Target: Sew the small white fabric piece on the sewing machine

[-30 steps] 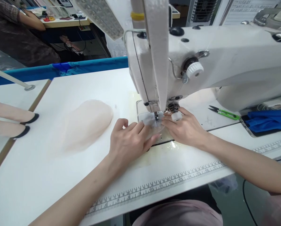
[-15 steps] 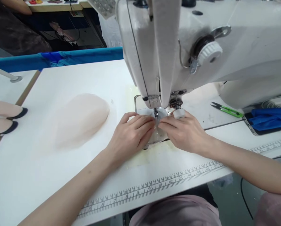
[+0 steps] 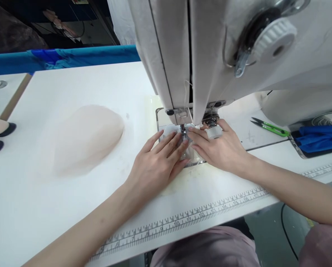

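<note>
Both hands lay flat at the needle of the industrial sewing machine (image 3: 238,55). Left hand (image 3: 157,163) was spread, fingers straight, pressing a small sheer fabric piece (image 3: 170,131) down on the needle plate; nothing was gripped. Right hand (image 3: 221,150) mirrored it from the other side, fingertips pinning the same piece just beside the presser foot (image 3: 184,130), a white thimble-like ring (image 3: 213,132) on one finger.

Judged step: positioning and feeding the piece under the foot. Next move would call for steady, even guiding with fingertips kept clear of the needle.

Room: tight at the foot, the machine head hanging close above the knuckles. Open table (image 3: 71,204) lay to the left, with a pale pink stack of sheer pieces (image 3: 82,139) well apart. The table's near edge carried a printed ruler (image 3: 188,218). Green thread snips (image 3: 270,128) lay to the right, near the machine base.
</note>
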The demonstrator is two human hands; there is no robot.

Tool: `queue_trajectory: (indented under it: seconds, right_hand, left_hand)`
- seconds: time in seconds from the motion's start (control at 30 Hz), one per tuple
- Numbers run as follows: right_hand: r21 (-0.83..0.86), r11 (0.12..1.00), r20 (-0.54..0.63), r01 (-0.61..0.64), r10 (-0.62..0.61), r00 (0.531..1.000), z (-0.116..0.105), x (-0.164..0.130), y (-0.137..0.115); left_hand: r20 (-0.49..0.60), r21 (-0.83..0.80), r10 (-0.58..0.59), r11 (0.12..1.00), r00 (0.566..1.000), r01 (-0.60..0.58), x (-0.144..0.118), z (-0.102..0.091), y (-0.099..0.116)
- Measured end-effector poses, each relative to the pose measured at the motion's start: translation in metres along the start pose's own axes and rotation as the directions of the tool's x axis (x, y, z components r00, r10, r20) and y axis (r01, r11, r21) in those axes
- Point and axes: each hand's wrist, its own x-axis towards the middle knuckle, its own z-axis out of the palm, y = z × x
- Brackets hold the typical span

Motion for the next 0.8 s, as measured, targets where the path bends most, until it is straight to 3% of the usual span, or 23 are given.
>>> queue_trajectory:
  seconds: [0.27, 0.8]
  right_hand:
    - [0.012, 1.000, 0.034, 0.005, -0.005, 0.999, 0.0042, 0.0003, 0.0028]
    - [-0.028, 1.000, -0.014, -0.005, 0.005, 1.000, 0.0010, 0.0001, 0.0018]
  left_hand:
    - [0.014, 0.101, -0.010, 0.995, 1.000, 0.009, 0.0026, -0.0012, 0.0080]
    - [-0.037, 0.089, -0.001, 0.996, 0.999, 0.004, 0.0021, 0.0013, 0.0069]
